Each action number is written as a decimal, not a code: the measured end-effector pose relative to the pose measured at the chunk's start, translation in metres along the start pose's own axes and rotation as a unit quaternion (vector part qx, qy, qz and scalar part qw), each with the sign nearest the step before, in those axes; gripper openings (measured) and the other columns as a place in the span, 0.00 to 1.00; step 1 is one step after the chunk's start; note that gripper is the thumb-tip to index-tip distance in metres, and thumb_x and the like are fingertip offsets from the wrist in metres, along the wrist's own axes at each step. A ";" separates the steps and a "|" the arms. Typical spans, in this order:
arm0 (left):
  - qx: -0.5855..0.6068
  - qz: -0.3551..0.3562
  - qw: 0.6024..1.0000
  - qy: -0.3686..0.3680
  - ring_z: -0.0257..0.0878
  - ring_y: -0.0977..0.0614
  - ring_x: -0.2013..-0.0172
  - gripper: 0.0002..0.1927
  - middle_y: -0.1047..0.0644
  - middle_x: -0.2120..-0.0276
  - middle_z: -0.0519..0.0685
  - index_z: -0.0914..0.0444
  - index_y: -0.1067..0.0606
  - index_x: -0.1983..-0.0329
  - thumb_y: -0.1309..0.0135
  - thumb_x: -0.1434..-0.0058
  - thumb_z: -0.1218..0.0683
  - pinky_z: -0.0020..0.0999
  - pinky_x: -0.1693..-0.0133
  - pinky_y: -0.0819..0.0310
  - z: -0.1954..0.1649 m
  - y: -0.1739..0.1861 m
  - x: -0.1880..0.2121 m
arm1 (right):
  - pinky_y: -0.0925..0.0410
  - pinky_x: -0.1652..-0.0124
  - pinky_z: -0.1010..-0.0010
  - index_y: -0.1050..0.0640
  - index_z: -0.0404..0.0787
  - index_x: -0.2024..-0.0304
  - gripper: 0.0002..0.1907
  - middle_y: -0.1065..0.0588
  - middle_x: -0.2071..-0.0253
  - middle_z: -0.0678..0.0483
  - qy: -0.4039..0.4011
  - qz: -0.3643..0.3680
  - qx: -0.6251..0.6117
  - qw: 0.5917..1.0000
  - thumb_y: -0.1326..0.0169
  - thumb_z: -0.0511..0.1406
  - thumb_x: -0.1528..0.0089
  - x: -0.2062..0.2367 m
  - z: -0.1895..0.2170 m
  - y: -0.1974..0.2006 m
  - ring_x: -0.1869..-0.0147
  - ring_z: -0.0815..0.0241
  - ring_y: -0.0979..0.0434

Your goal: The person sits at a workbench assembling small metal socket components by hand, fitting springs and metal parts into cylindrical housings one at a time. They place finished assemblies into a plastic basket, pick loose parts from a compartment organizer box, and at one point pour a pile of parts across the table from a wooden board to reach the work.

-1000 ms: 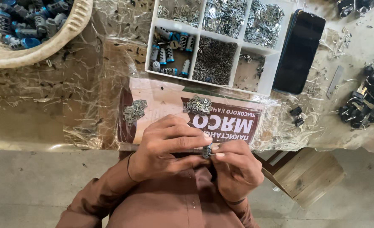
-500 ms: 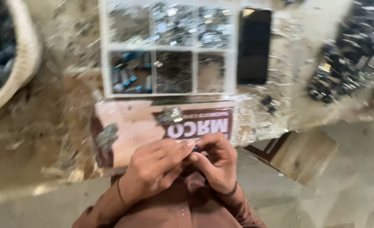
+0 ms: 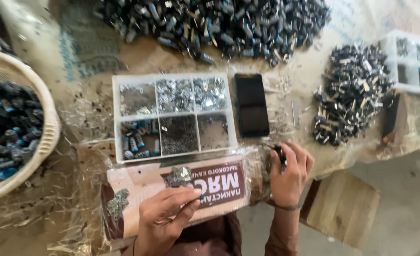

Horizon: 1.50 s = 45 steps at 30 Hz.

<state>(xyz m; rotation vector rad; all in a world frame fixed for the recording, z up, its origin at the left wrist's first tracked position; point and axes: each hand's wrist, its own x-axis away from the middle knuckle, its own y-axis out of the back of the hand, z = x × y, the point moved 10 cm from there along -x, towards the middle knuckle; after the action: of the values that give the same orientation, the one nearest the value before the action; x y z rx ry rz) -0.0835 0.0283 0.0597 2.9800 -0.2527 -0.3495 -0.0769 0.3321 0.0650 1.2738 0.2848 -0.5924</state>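
My left hand (image 3: 165, 215) rests over a printed cardboard sheet (image 3: 139, 182) at the table's near edge, with thumb and forefinger pinched on a tiny dark part (image 3: 201, 195). To its right, my right hand (image 3: 290, 175) is raised at the plastic-covered table edge with a small black component (image 3: 280, 154) held in its fingertips. Two small clusters of metal pieces (image 3: 179, 176) lie on the cardboard. Just beyond it stands a white divided tray (image 3: 116, 123) with several compartments of metal bits and small blue cylinders.
A black phone (image 3: 251, 104) lies right of the tray. A woven basket (image 3: 49, 118) of dark and blue parts sits at the left. Piles of dark components lie at the back (image 3: 210, 23) and right (image 3: 352, 99), beside a second white tray (image 3: 409, 61). A wooden stool (image 3: 345, 206) stands below the table edge.
My hands, joined on one small part before, have separated: the right moved out to the right with a black piece, the left stays over the cardboard. The view tilted up, showing more table.
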 end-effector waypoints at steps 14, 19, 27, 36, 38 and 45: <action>0.124 -0.003 0.988 0.090 0.35 0.12 0.62 0.09 0.13 0.65 0.53 0.66 0.15 0.60 0.37 0.44 0.67 0.28 0.60 0.18 0.032 -0.013 0.001 | 0.32 0.54 0.70 0.18 0.32 0.50 0.19 0.21 0.63 0.52 0.003 0.105 -0.474 0.874 0.36 0.25 0.46 0.057 0.075 -0.012 0.56 0.60 0.26; 0.061 -0.025 0.996 0.056 0.34 0.11 0.66 0.09 0.12 0.68 0.51 0.65 0.16 0.60 0.35 0.45 0.65 0.27 0.62 0.18 0.026 -0.004 0.003 | 0.32 0.55 0.69 0.18 0.30 0.50 0.20 0.20 0.64 0.51 -0.007 0.165 -0.470 0.867 0.35 0.26 0.46 0.054 0.084 -0.020 0.57 0.58 0.26; 0.030 -0.033 0.999 0.027 0.34 0.11 0.66 0.09 0.13 0.68 0.51 0.64 0.16 0.60 0.36 0.44 0.64 0.27 0.64 0.18 0.020 0.001 0.008 | 0.33 0.58 0.70 0.16 0.31 0.51 0.20 0.22 0.68 0.53 -0.024 0.247 -0.472 0.846 0.35 0.26 0.46 0.047 0.093 -0.023 0.60 0.60 0.27; -0.080 -0.052 0.995 -0.034 0.35 0.12 0.66 0.11 0.15 0.68 0.50 0.62 0.18 0.58 0.36 0.45 0.64 0.27 0.60 0.20 -0.003 0.014 0.023 | 0.34 0.58 0.66 0.18 0.37 0.51 0.17 0.24 0.65 0.52 0.032 0.221 -0.484 0.846 0.35 0.28 0.43 0.028 0.120 0.016 0.59 0.56 0.28; -0.090 -0.043 0.994 -0.050 0.35 0.13 0.65 0.12 0.16 0.66 0.50 0.62 0.19 0.57 0.36 0.44 0.63 0.26 0.58 0.21 -0.002 0.007 0.028 | 0.34 0.59 0.66 0.18 0.38 0.49 0.19 0.23 0.66 0.52 0.040 0.228 -0.466 0.854 0.35 0.28 0.43 0.028 0.119 0.019 0.60 0.55 0.29; -0.034 -0.015 0.998 -0.056 0.37 0.14 0.61 0.10 0.16 0.63 0.53 0.64 0.21 0.53 0.38 0.38 0.63 0.28 0.52 0.21 0.009 -0.006 0.042 | 0.33 0.59 0.67 0.19 0.40 0.46 0.20 0.23 0.63 0.53 0.022 0.227 -0.470 0.853 0.35 0.28 0.41 0.046 0.125 0.021 0.60 0.55 0.27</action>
<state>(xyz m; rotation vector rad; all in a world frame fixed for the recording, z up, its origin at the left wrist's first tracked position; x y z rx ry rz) -0.0443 0.0258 0.0413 2.9046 -0.2035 -0.5198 -0.0425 0.2046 0.0943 0.3608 0.2485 0.0279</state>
